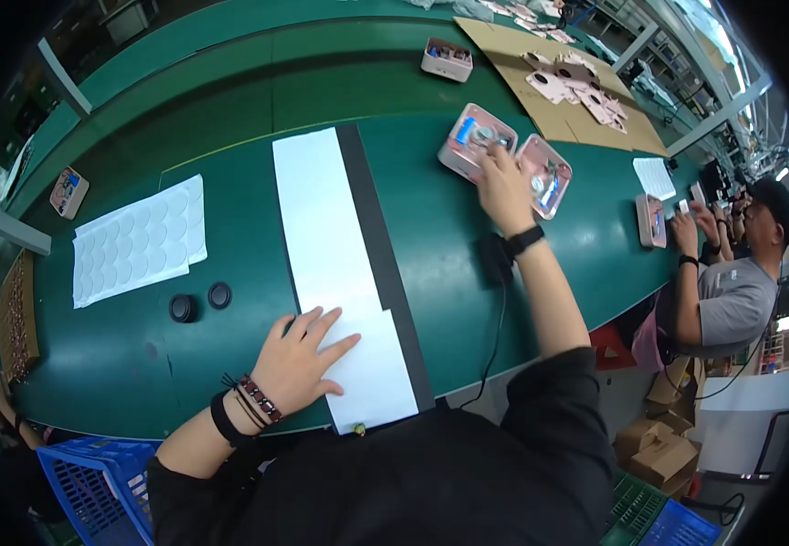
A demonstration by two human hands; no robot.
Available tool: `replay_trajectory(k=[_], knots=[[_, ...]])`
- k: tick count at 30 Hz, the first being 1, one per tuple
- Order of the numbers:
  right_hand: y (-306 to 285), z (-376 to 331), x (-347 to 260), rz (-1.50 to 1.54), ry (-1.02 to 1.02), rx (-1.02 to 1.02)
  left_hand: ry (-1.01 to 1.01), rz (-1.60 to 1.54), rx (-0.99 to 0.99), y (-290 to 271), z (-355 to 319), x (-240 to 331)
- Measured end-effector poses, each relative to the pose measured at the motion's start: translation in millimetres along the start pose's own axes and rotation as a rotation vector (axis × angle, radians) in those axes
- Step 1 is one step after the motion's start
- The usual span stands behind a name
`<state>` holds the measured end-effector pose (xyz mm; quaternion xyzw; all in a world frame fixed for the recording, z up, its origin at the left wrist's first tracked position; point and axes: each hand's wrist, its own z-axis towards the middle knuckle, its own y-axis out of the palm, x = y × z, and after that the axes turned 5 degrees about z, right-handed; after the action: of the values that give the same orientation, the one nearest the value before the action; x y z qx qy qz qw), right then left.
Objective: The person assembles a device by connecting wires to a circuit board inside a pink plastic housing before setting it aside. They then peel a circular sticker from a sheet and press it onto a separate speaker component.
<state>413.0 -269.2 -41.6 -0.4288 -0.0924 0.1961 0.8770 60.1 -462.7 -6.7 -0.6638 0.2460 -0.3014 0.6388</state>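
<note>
Nearest to the camera is your black shirt (394, 482), and in front of it your left hand (301, 364) rests with spread fingers on a white sheet (367, 364); it grips nothing. Your right hand (502, 187) reaches to the open pink box (454, 162), its fingers half bent over the inside near the edge. I cannot tell whether they hold some small part.

This box lies on the green desk (449, 273), just beside an open pink shell (540, 151); I cannot tell if the two are joined. Both have parts inside, among them a blue piece (465, 130) in the box. So, I judge, the filling is at least partly done, while the closing is not yet done.

Farther out, another pink box (447, 68) also stands open with parts in it. Loose pink pieces (594, 102) lie on the cardboard (635, 136); they seem to be left for later. The sheet of round stickers (140, 241) still carries many circles.
</note>
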Motion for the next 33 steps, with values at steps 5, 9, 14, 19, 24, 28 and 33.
replay_trajectory(k=[5,9,14,19,24,28,33], knots=[[-22.9,-22.8,101.4,-0.19,0.06,-0.206,0.024,-0.117,-0.065,-2.1,12.9,-19.9],[-34.6,86.1,73.2,-0.399,0.008,-0.247,-0.085,-0.155,-0.093,-6.2,21.3,-20.4],[100.2,178.5,139.3,-0.203,0.12,-0.346,-0.161,-0.067,-0.127,-15.1,48.1,-5.7],[172.5,194.4,214.8,0.06,0.702,-0.232,-0.047,-0.092,-0.094,-50.4,53.0,-38.9],[105.0,203.0,142.0,-0.12,0.205,-0.349,-0.599,0.343,0.422,-81.2,46.3,-252.5],[12.9,148.8,20.1,0.094,-0.079,-0.342,-1.306,0.653,-0.004,-73.7,-35.1,-419.7],[-95.2,21.0,-94.2,0.192,-0.131,-0.418,-1.457,0.413,0.332,-14.8,-109.4,-535.3]])
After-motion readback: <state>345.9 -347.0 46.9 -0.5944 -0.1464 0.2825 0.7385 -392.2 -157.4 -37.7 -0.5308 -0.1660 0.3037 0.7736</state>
